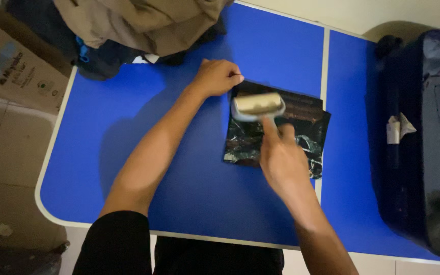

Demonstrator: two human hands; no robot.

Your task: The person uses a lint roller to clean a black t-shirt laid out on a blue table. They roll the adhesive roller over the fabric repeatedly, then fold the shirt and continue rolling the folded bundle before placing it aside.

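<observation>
A white-framed lint roller with a pale, fuzz-coated drum (pixel 257 105) is gripped by its handle in the right hand (pixel 281 158), fingers closed round it, index finger laid along the stem. The drum is pressed on the upper part of a dark, folded patterned cloth (pixel 301 130) laid flat on the blue folding table (pixel 179 153), near the centre seam. The cloth's upper left corner is pinned by the left hand (pixel 217 76), fingers curled shut. A heap of tan and dark clothes (pixel 133 25) is piled at the far edge; a dark suitcase (pixel 423 137) is seen at right.
</observation>
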